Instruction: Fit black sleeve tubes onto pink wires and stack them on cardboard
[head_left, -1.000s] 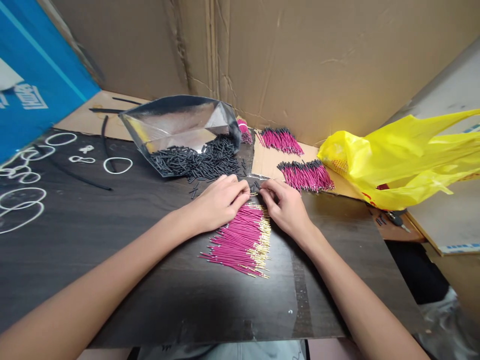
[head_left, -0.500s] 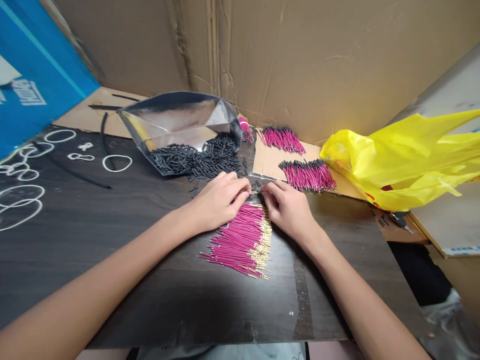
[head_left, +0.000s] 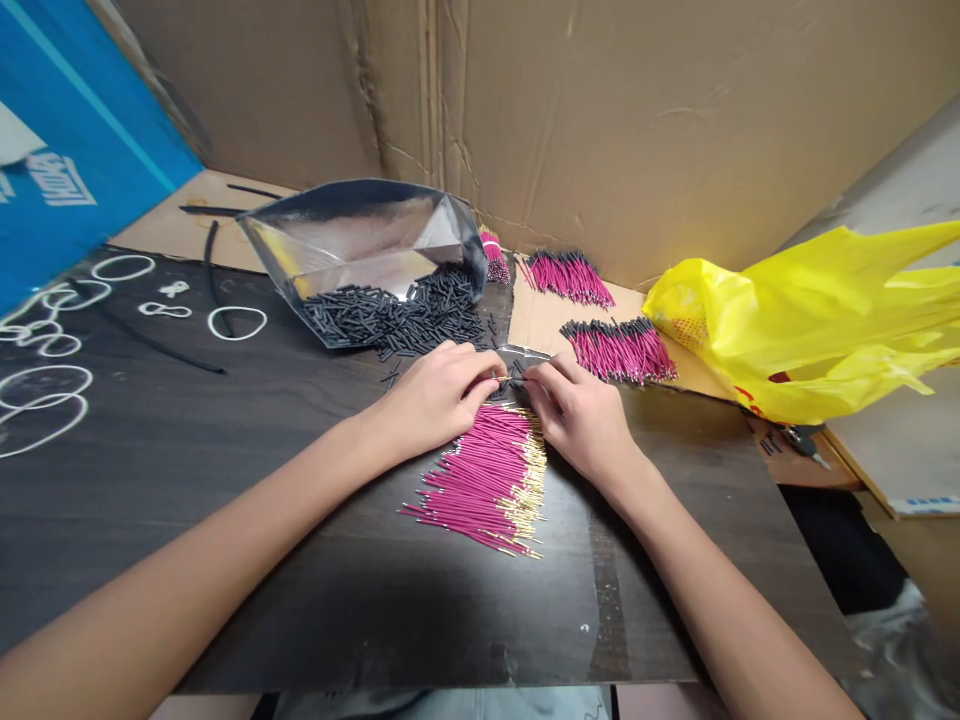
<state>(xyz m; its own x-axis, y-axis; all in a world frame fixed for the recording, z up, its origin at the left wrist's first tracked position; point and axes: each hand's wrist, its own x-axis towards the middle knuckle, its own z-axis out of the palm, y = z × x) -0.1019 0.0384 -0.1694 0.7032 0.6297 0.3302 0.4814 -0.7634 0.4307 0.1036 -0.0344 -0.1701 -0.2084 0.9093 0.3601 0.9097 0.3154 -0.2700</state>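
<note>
My left hand (head_left: 446,398) pinches a wire with a gold-coloured pin end (head_left: 505,378); most of that wire is hidden by the fingers. Facing it, my right hand (head_left: 581,410) is closed on a short black tube (head_left: 518,381) lined up with the pin, and whether the two touch is too small to tell. Just below both hands lies a pile of magenta wires (head_left: 480,470) with gold pins pointing right. Beyond the left hand, an open foil bag (head_left: 360,235) spills many short black tubes (head_left: 442,310) onto the table.
Two rows of black-capped magenta wires (head_left: 619,350) lie on cardboard (head_left: 534,318) at the back, near a banded bundle (head_left: 493,255). A yellow plastic bag (head_left: 795,320) is at right. White rubber bands (head_left: 237,323) and black tubing lie left on the dark table (head_left: 300,560). Cardboard (head_left: 600,120) walls the back.
The fingertips of both hands have shifted slightly, with the gold pin still between them. The view has moved a little; everything else lies as before.
</note>
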